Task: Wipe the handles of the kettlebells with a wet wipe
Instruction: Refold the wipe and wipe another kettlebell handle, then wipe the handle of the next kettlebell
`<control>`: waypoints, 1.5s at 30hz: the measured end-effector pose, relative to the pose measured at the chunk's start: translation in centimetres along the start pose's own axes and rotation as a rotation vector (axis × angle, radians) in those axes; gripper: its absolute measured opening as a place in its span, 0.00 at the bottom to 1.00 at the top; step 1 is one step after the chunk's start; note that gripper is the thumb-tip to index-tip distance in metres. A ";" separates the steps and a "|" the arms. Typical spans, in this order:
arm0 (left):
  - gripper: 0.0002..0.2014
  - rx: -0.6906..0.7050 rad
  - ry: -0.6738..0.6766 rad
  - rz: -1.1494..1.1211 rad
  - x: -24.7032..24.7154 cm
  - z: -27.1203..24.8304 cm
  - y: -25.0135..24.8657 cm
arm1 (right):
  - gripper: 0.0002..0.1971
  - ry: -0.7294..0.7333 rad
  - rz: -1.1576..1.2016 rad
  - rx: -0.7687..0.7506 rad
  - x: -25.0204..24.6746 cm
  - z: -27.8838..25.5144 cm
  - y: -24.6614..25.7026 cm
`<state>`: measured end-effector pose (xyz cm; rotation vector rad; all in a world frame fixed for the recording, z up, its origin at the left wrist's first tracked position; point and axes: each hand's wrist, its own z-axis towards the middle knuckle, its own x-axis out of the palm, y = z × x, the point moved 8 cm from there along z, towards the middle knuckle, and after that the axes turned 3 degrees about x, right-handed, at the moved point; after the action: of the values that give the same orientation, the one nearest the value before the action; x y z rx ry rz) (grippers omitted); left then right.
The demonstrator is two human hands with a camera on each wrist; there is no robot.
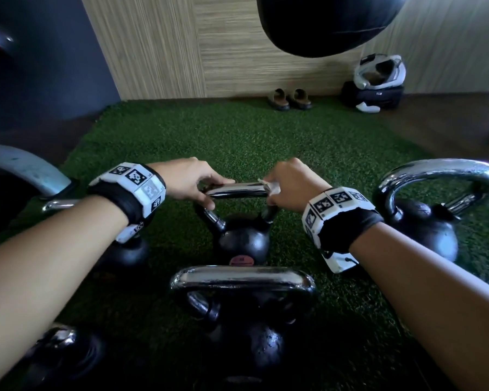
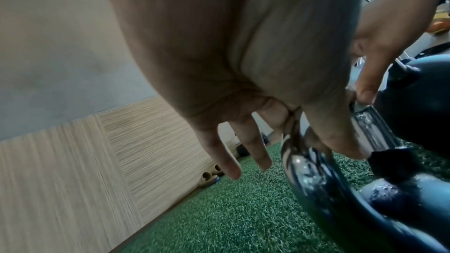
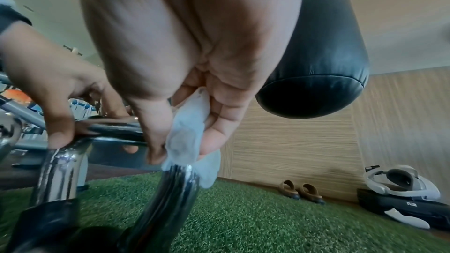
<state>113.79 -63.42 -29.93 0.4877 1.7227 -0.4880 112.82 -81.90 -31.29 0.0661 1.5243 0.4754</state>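
A black kettlebell [image 1: 242, 241] with a chrome handle [image 1: 236, 191] stands on green turf in the middle of the head view. My left hand [image 1: 206, 190] pinches the left end of that handle [image 2: 306, 172] between thumb and fingers. At the right corner my right hand [image 1: 277, 190] grips the handle [image 3: 175, 186] with a crumpled white wet wipe [image 3: 188, 138] pressed between thumb and fingers. The wipe [image 1: 268, 187] peeks out at the bend.
Another kettlebell [image 1: 243, 320] stands just in front, one [image 1: 424, 221] to the right, one [image 1: 122, 252] under my left wrist, one [image 1: 60, 354] at the lower left. A black punching bag [image 1: 328, 24] hangs above. Sandals [image 1: 290, 99] and a headset on a case [image 1: 376, 83] lie by the wooden wall.
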 end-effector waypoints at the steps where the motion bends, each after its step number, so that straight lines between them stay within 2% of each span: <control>1: 0.36 -0.013 -0.032 -0.005 0.1 -0.2 0.0 | 0.15 -0.008 0.008 0.016 0.1 -0.1 -0.1; 4: 0.35 -0.055 -0.119 -0.045 1.0 -0.3 0.4 | 0.15 -0.019 0.035 0.040 0.2 -0.4 -0.2; 6: 0.35 -0.095 -0.154 -0.059 1.5 -0.5 0.4 | 0.04 -0.003 0.037 0.053 0.2 -0.7 -0.1; 8: 0.35 -0.121 -0.155 -0.056 1.8 -1.1 -0.2 | 0.12 0.003 0.045 0.066 0.1 -1.1 -0.1; 10: 0.35 -0.145 -0.145 -0.112 2.0 -2.9 -1.2 | 0.15 0.009 0.048 0.073 -0.3 -2.0 0.0; 13: 0.33 -0.256 -0.236 -0.329 3.6 -7.5 0.1 | 0.05 0.030 0.054 0.070 -1.9 -3.9 0.3; 16: 0.34 -0.332 -0.347 -0.705 7.0 -13.0 1.1 | 0.14 0.031 0.099 0.028 -4.3 -6.7 1.8; 18: 0.34 -0.311 -0.292 -0.832 10.5 -14.6 0.3 | 0.16 0.045 0.142 -0.001 -5.5 -8.8 3.4; 20: 0.31 -0.291 -0.126 -0.903 14.3 -15.5 -1.9 | 0.16 0.061 0.231 -0.029 -5.9 -11.3 5.2; 22: 0.36 -0.263 -0.001 -1.007 16.8 -16.2 -4.2 | 0.14 0.110 0.319 -0.077 -5.8 -13.8 7.0; 23: 0.40 -0.247 0.014 -1.036 17.7 -16.2 -4.8 | 0.12 0.134 0.340 -0.095 -5.7 -15.0 7.8; 25: 0.42 -0.210 -0.016 -1.091 18.6 -15.9 -5.6 | 0.10 0.160 0.310 -0.145 -5.1 -16.5 9.0; 27: 0.48 -0.231 -0.052 -1.107 19.3 -15.4 -5.8 | 0.13 0.115 0.200 -0.235 -4.6 -17.1 9.8; 29: 0.56 -0.234 -0.076 -1.080 19.4 -14.8 -6.5 | 0.10 0.071 0.156 -0.293 -4.1 -17.6 10.6; 34: 0.61 -0.197 -0.098 -1.041 20.2 -13.8 -8.1 | 0.13 0.033 0.080 -0.326 -3.1 -17.7 12.1; 38: 0.63 -0.223 -0.079 -1.045 20.1 -13.9 -8.3 | 0.12 0.056 -0.054 -0.237 -3.2 -18.1 10.8; 41: 0.65 -0.227 -0.074 -1.033 20.1 -13.7 -8.1 | 0.10 0.018 0.011 -0.134 -4.0 -18.4 8.3; 45: 0.64 -0.241 -0.076 -1.052 20.5 -13.9 -8.2 | 0.09 -0.002 0.058 -0.130 -3.4 -18.3 8.8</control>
<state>94.02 -61.12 -46.88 -0.6599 1.8328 -0.9923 92.94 -79.63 -26.28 0.0100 1.4895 0.6197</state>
